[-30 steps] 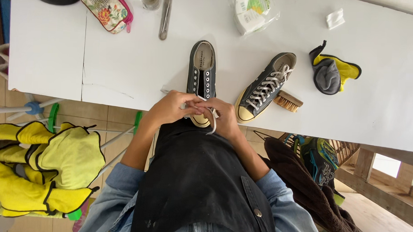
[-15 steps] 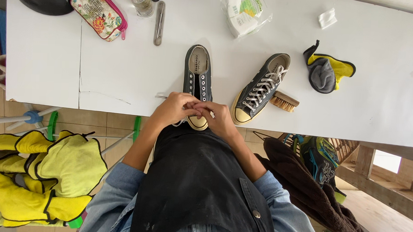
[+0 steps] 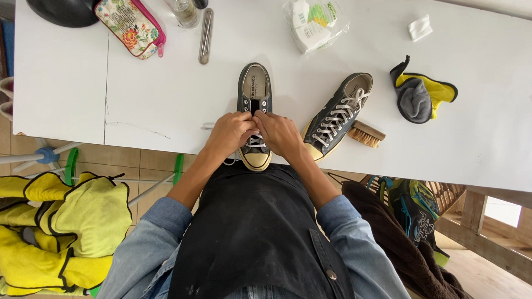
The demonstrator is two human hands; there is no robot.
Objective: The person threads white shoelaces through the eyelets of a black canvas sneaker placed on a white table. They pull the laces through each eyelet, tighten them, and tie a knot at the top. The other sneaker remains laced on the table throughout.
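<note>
Centrally, both hands (left hand (image 3: 231,133), right hand (image 3: 280,134)) pinch laces of dark sneaker (image 3: 254,96); clear packet (image 3: 313,22) beyond.

Both forearms reach forward, left hand (image 3: 231,132) and right hand (image 3: 281,134) side by side, fingers curled and touching.

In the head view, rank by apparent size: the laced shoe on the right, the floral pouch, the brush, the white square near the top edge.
Largest to smallest:
1. laced shoe
2. floral pouch, close to the shoe, so unsure
3. brush
4. white square
</note>
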